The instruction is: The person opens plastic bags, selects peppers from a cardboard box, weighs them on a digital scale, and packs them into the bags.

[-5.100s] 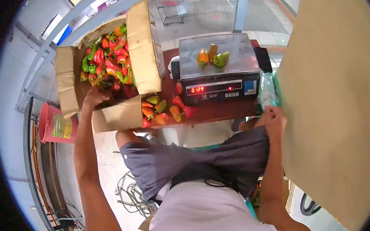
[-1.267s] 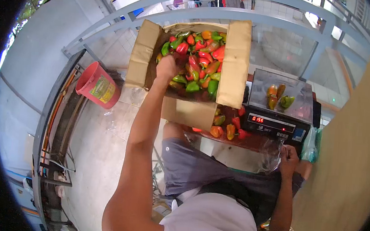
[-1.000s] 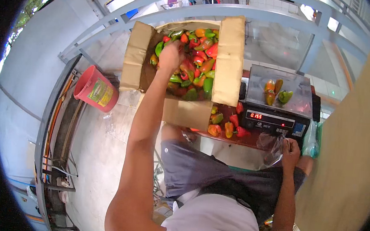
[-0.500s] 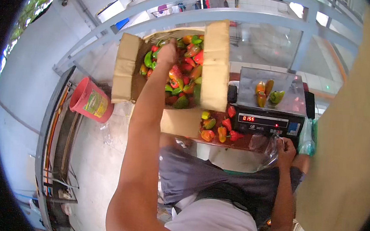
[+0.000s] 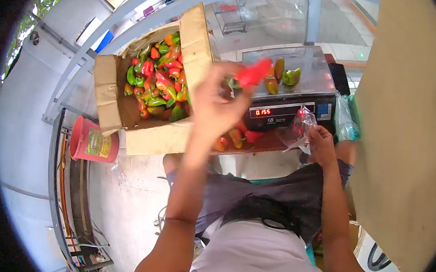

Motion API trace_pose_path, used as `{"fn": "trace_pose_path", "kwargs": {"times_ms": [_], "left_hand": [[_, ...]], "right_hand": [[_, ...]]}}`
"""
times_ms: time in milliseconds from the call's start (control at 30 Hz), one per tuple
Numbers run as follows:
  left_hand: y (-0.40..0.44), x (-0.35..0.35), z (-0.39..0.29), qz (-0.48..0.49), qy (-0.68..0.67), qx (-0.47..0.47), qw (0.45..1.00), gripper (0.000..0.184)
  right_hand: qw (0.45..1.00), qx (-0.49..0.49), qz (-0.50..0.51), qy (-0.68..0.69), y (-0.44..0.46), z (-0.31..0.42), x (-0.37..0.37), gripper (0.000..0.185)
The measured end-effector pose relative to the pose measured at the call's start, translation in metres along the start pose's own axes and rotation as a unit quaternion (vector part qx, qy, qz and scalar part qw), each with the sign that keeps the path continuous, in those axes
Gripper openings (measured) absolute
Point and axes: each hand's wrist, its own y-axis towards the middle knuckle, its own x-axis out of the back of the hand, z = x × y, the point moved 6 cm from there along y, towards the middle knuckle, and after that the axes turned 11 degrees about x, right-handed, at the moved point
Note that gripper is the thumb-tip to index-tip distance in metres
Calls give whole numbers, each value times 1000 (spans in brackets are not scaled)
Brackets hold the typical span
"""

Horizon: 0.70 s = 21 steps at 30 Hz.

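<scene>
My left hand (image 5: 220, 103), blurred by motion, is closed on a red pepper (image 5: 255, 74) in front of the scale's left part. My right hand (image 5: 322, 146) pinches a clear plastic bag (image 5: 299, 126) below the scale's right front corner. On the metal plate of the scale (image 5: 311, 66) lie a green pepper (image 5: 291, 77) and orange-brown peppers (image 5: 279, 68); its display reads 0.155. An open cardboard box (image 5: 196, 43) at the left holds several red, green and orange peppers (image 5: 156, 81). More peppers (image 5: 236, 138) lie on the brown table, partly hidden by my left arm.
A pink bucket (image 5: 94, 140) stands on the floor at the left. A large cardboard sheet (image 5: 411, 124) rises along the right side. Grey railings (image 5: 313, 16) run behind the scale. Green and clear plastic bags (image 5: 348, 117) hang at the table's right end.
My left hand has come out of the box and moved right to the scale, with a red pepper in it. My right hand still holds the clear bag. The view has turned right.
</scene>
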Motion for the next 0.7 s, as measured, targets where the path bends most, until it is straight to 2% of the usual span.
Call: {"fn": "trace_pose_path", "kwargs": {"times_ms": [33,67,100,133,200,300,400,467,500,600,667,700], "left_hand": [[-2,-33,24,43,-24,14,999,34],[-3,-61,46,40,-12,-54,998,36],[-2,-84,53,91,8,8,996,37],[1,-109,66,120,-34,15,992,39],[10,-158,71,108,-1,-46,993,33],[16,-233,80,184,124,-131,966,32],[10,-254,67,152,228,-174,946,32],[10,-258,70,151,251,-149,945,34],[11,-256,72,150,264,-137,943,35],[1,-231,62,75,224,-142,961,37],[-21,-205,49,107,133,-79,982,46],[-45,-198,42,207,68,-44,975,47]], "right_hand": [[1000,-6,-7,0,-3,4,-2,16],[1000,-10,-16,2,-5,9,-1,15],[999,1,-24,-22,-4,9,6,16],[999,10,-36,-22,0,10,12,17],[998,22,-62,-22,3,4,25,17],[998,12,-64,-7,9,3,24,18],[996,23,-87,-16,5,16,7,19],[997,28,-67,32,4,17,5,21],[998,31,-57,4,4,19,9,21],[996,70,-49,-37,6,18,11,18],[986,97,-36,-134,3,21,8,18],[976,112,-30,-182,2,23,6,18]]}}
